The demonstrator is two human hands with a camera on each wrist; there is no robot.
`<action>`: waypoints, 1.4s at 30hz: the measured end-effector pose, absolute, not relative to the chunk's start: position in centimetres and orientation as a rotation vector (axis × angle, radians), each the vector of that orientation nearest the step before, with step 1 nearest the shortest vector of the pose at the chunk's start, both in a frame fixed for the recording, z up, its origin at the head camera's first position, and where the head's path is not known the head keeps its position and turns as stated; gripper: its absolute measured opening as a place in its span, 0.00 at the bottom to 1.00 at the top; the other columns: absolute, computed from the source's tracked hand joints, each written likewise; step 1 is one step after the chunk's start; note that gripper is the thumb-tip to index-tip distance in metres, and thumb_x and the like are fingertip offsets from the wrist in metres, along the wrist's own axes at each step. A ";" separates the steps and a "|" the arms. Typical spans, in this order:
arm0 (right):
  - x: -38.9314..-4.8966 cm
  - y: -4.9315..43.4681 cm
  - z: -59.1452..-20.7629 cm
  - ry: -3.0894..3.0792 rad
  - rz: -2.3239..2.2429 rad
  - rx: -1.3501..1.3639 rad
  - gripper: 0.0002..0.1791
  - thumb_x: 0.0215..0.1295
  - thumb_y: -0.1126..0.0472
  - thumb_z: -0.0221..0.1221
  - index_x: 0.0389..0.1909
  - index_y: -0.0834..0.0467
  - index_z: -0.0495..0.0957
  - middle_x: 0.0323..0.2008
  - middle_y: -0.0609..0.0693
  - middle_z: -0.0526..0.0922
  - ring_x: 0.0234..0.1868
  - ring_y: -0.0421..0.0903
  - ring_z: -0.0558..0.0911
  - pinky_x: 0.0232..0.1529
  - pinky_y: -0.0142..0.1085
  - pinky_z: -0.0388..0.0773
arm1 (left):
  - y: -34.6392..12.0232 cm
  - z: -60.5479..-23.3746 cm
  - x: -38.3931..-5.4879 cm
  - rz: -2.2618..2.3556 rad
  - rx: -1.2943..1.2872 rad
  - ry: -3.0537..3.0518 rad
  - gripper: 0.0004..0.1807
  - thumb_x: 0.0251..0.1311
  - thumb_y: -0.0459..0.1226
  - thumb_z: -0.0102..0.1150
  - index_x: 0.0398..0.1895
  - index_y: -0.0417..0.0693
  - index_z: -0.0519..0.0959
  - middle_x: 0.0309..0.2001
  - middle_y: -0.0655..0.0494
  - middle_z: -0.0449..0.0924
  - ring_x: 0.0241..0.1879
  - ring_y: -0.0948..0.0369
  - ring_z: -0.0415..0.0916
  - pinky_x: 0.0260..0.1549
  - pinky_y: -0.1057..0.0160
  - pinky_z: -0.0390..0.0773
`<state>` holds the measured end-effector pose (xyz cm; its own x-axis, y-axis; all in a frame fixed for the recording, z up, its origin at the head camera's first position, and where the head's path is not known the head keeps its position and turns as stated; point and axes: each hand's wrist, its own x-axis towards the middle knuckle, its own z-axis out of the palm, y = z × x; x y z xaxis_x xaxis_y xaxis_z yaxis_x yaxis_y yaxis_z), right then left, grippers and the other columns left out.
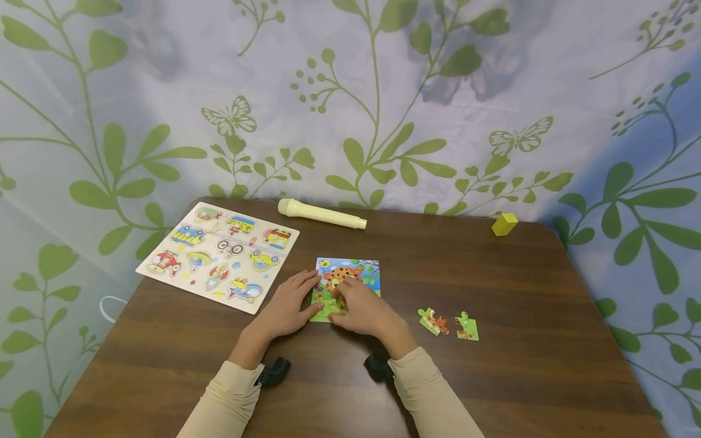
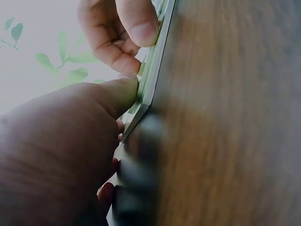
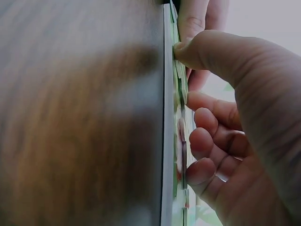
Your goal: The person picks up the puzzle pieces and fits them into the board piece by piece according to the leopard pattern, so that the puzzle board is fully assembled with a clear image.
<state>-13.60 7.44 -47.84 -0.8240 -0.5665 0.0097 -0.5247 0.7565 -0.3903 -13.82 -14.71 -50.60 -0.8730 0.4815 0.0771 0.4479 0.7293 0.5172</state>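
A square jigsaw puzzle [image 1: 372, 275] with a leopard picture lies flat in its tray on the table. My left hand [image 1: 286, 304] rests along the tray's left edge, fingers fairly straight, thumb on the lower left corner. Over the puzzle's lower middle, my right hand [image 1: 364, 308] has its fingers curled, with thumb and index finger on a puzzle piece [image 3: 181, 84] that stands slightly proud of its neighbours. Much of that piece is hidden under the hand. To the right lie two loose pieces, one green and orange [image 1: 432, 321], the other mostly green [image 1: 467, 327].
A wooden vehicle peg puzzle board [image 1: 235, 265] lies at the left. A cream microphone-shaped stick [image 1: 323, 214] lies along the back edge, and a yellow block [image 1: 504, 224] stands at the back right. A leaf-patterned curtain [image 1: 328, 109] hangs behind the brown table [image 1: 526, 377].
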 end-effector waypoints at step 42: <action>-5.7 25.2 -47.0 3.120 -0.480 -0.238 0.26 0.50 0.43 0.77 0.45 0.57 0.90 0.36 0.47 0.83 0.38 0.47 0.77 0.37 0.44 0.80 | -13.8 -51.0 -13.7 0.853 0.673 2.906 0.34 0.66 0.48 0.65 0.72 0.44 0.71 0.74 0.46 0.67 0.75 0.43 0.61 0.69 0.33 0.63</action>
<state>-5.75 25.19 -46.99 -0.9884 -0.1444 0.0464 -0.1517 0.9427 -0.2970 -13.74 -13.77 -51.01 -0.9050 0.4173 0.0825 0.3957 0.7546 0.5234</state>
